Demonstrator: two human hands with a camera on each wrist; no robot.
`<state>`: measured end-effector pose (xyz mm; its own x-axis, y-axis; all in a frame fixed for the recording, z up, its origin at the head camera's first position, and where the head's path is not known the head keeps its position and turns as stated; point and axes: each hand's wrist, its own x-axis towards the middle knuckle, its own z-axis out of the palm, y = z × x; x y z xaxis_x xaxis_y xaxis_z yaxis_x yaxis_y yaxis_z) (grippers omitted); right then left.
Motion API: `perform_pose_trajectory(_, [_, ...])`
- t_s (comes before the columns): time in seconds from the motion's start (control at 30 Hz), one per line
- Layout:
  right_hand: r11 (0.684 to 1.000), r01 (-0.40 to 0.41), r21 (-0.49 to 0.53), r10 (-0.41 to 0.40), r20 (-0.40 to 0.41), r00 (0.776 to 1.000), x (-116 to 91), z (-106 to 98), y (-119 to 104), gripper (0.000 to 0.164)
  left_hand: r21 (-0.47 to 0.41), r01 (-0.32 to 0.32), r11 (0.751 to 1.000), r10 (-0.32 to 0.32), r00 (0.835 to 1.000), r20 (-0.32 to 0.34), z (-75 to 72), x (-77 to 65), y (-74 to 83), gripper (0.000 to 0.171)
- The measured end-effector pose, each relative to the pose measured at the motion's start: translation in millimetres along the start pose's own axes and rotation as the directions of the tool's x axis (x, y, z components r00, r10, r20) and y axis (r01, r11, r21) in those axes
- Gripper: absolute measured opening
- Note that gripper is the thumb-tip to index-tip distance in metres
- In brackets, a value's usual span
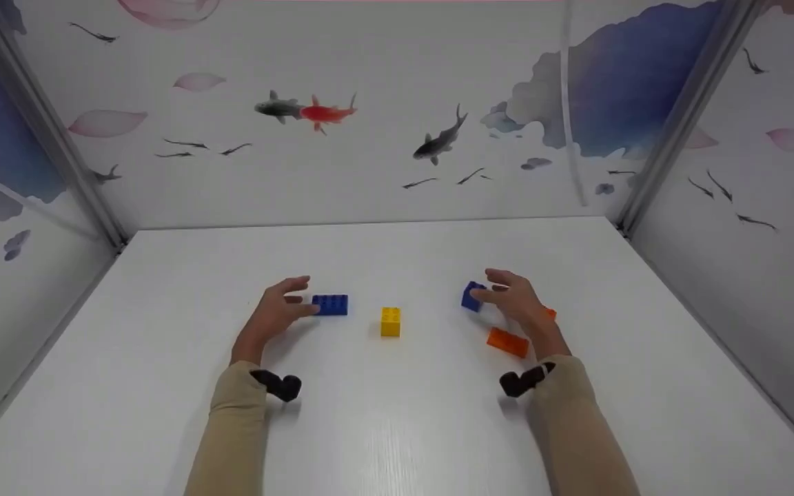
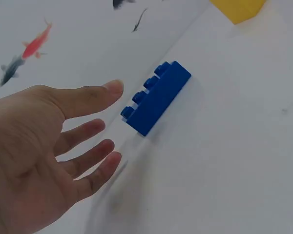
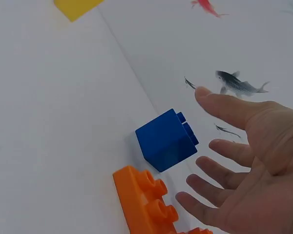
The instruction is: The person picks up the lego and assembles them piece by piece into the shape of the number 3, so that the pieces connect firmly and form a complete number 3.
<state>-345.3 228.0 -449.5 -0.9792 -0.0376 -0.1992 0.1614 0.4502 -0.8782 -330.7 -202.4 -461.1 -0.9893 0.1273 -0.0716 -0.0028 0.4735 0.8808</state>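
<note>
Left wrist view: the left grip (image 2: 39,161) has its fingers spread with nothing in it, and a long blue brick (image 2: 158,100) sits just past the thumb tip. Looks like hard plastic to me, so probably light, stiff, tough to break and maybe slick on the flat faces; I'd pinch it across the long sides, below the studs. A yellow brick (image 2: 239,7) pokes in up top. Right wrist view: the right grip (image 3: 263,185) is spread and holding nothing either, near a small blue block (image 3: 165,141). It's stubbier, so I'd go for opposite flat faces and mind the orange brick (image 3: 132,195) just beside it. Head view: both blue ones are on the white tabletop (image 1: 383,413), either side of the yellow brick, and it looks smooth enough that they could skid. Room-wise, white walls (image 1: 383,41) printed with fish (image 1: 328,114) and petals (image 1: 107,124), metal posts (image 1: 52,131) at the corners.
</note>
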Motion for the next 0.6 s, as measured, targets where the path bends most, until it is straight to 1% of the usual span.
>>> perform_pose_trajectory(0.13, [0.997,-0.047,0.059,0.048,-0.013,0.999,1,5,-1,0.071,0.035,-0.015,0.999,0.015,1.000,0.011,1.1,0.5,-5.9,0.069])
perform_pose_trajectory(0.2, [0.996,-0.064,0.065,0.065,-0.012,0.998,0,6,0,0.071,0.040,-0.018,0.999,0.018,1.000,-0.002,3.5,1.7,-7.6,0.067])
perform_pose_trajectory(0.4, [0.995,-0.077,0.066,0.078,-0.006,0.997,0,10,2,0.071,0.042,-0.017,0.999,0.019,0.999,-0.034,11.4,2.2,-9.9,0.063])
perform_pose_trajectory(0.6, [0.994,-0.098,0.039,0.099,-0.020,0.995,2,11,1,0.068,0.043,-0.008,0.999,0.010,0.998,-0.056,17.5,2.7,-11.9,0.059])
